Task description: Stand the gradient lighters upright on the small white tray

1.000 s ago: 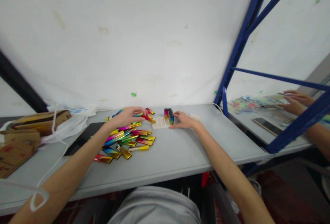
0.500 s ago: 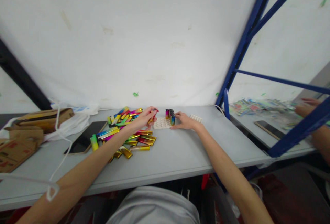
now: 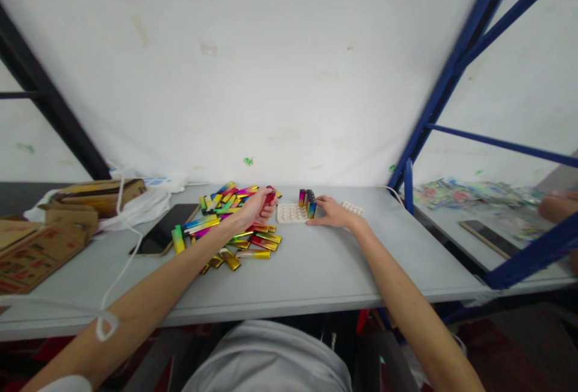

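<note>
My left hand (image 3: 261,206) is closed around a red lighter (image 3: 270,196), held up over the right side of the pile. Many shiny lighters (image 3: 226,241) in yellow, pink, green and blue lie loosely heaped beneath my left forearm. Just right of that hand, a white tray (image 3: 289,214) with rows of holes rests on the table. Several rainbow-coloured lighters (image 3: 311,205) stand upright in the tray's right part. Beside them is my right hand (image 3: 333,212), thumb and fingers apart, its fingertips at the standing row and its thumb near the tray's front edge.
A second white holed tray (image 3: 353,208) lies partly behind my right hand. A black phone (image 3: 167,229), a white cable (image 3: 130,229) and torn cardboard boxes (image 3: 58,241) are on the left. A blue metal frame (image 3: 433,109) rises at right; a co-worker's hand (image 3: 557,206) shows beyond it.
The view has shifted, so the scene sits slightly further right. My left hand has turned, raising the red lighter more upright. My right hand stays by the standing lighters.
</note>
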